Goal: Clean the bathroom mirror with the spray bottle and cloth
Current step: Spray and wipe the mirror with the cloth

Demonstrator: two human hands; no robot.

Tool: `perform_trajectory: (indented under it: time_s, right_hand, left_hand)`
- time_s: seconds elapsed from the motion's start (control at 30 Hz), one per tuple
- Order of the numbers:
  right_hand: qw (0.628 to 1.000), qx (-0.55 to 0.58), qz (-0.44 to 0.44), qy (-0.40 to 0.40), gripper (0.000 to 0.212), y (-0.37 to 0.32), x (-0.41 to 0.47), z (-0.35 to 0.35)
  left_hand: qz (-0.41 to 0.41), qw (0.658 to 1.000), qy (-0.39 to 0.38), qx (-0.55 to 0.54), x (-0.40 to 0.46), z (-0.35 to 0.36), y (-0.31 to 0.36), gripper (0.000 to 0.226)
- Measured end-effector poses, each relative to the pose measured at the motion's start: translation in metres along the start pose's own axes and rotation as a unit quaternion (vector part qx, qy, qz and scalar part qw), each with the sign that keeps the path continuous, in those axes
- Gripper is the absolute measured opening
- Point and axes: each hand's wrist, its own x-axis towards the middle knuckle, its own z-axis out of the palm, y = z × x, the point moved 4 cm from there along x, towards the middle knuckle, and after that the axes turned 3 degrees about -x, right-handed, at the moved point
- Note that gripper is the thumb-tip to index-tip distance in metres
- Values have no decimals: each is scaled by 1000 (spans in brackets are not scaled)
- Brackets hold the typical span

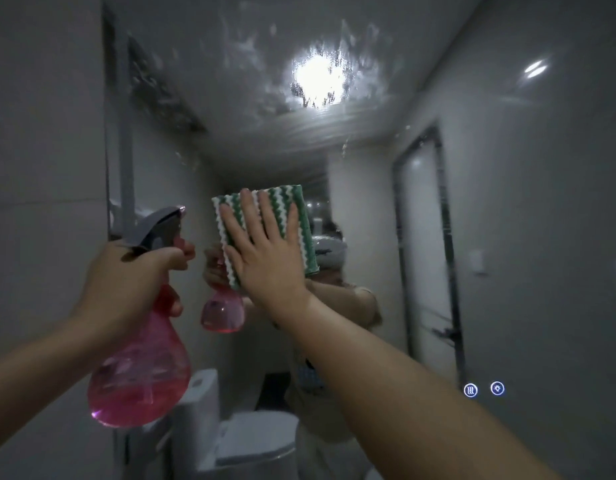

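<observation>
The bathroom mirror [386, 140] fills most of the view, its upper part streaked with wet spray and foam. My right hand [265, 251] presses a green-and-white striped cloth [292, 216] flat against the glass at mid height, fingers straight and spread. My left hand [133, 285] grips the neck of a pink spray bottle [140, 379] with a grey trigger head, held up left of the cloth and close to the mirror. The reflection shows the bottle, the cloth and a person behind them.
A grey tiled wall [43, 168] borders the mirror on the left. Two lit touch icons [483, 389] sit on the mirror's lower right. A toilet and a door appear only as reflections in the glass.
</observation>
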Motion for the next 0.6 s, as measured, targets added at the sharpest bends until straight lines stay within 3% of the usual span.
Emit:
perform_trajectory:
  time_s: [0.13, 0.2, 0.33, 0.5, 0.6]
  right_hand:
    - [991, -29, -131, 21, 54, 39, 9, -2]
    - [987, -25, -151, 48, 51, 70, 14, -4]
    - [994, -10, -78, 80, 48, 147, 20, -13]
    - [999, -44, -13, 6, 58, 236, 12, -25]
    - [998, -63, 24, 20, 55, 263, -2, -24]
  left_hand:
    - [1, 1000, 0, -6, 0, 18, 10, 13]
    - [3, 1000, -8, -14, 1, 35, 18, 12]
    - [-4, 999, -19, -26, -2, 74, 36, 14]
    - [-13, 997, -30, -68, -7, 118, 58, 11]
    - [-25, 994, -46, -96, -16, 138, 63, 13]
